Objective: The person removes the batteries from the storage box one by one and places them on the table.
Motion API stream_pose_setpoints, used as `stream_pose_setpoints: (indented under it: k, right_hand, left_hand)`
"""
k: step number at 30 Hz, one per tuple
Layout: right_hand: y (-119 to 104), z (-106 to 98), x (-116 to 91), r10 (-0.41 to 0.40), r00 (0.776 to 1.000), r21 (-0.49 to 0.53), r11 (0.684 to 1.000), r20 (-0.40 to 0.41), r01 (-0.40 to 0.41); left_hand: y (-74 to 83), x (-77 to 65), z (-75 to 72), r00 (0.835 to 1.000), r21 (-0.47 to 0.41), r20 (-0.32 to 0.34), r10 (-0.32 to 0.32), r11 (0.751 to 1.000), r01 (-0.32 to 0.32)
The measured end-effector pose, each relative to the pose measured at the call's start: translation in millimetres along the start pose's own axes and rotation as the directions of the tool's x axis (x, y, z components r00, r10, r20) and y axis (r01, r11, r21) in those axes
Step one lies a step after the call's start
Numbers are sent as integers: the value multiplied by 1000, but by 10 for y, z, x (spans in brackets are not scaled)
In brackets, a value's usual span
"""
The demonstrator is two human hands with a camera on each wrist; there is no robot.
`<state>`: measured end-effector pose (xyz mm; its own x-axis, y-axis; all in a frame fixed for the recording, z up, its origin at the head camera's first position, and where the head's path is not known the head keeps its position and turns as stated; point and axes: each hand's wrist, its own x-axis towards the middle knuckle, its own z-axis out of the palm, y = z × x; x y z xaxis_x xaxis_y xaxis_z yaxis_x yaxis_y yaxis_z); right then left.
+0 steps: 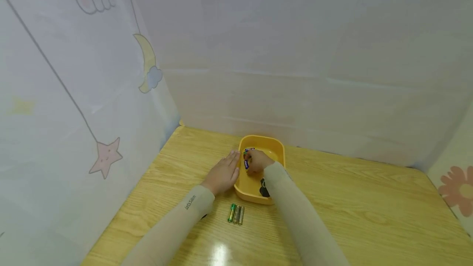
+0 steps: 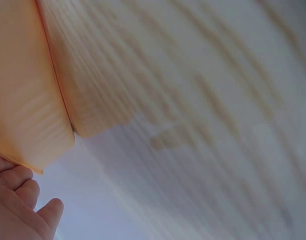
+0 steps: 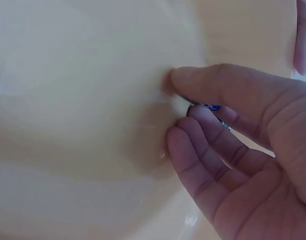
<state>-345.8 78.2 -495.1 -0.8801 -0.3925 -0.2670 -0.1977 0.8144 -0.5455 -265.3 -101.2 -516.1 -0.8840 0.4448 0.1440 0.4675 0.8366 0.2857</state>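
A yellow plastic tray (image 1: 255, 197) stands on the table with small blue-labelled batteries (image 1: 246, 164) at its left side. My right hand (image 1: 260, 161) reaches into it, fingers curled. In the right wrist view the thumb and forefinger of the right hand (image 3: 243, 145) close round a thin battery (image 3: 211, 107), mostly hidden behind the fingers. My left hand (image 1: 223, 174) lies against the tray's left wall with fingers extended; in the left wrist view the fingertips of the left hand (image 2: 18, 200) touch the rim of the tray (image 2: 33, 120).
In front of the tray, a green-and-gold battery (image 1: 231, 213) and two gold-toned ones (image 1: 238, 215) lie side by side on the wooden table (image 1: 351, 200). A black object (image 1: 264, 189) sits in the tray's near end. White sheeting (image 1: 295, 52) rises behind the table.
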Motion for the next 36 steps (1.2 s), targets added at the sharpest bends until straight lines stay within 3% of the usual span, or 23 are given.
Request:
stream_pose_setpoints:
  k: [14,27,36]
  right_hand:
    - [-5,-5,-12,40,999,-109,993,0,-39]
    - [-112,-110,-98,-4,1000,-160,987,-13,2]
    - [-260,-269,-301,-55,998,-135,989,-9,53]
  left_hand:
    - [-9,-2,-19,1000,1,14,-3,1000,3]
    - [-45,-24,-18,1000,-23,18,-4,1000,4]
    - [-68,-4,-23,1000,-10,11,5,1000,-5]
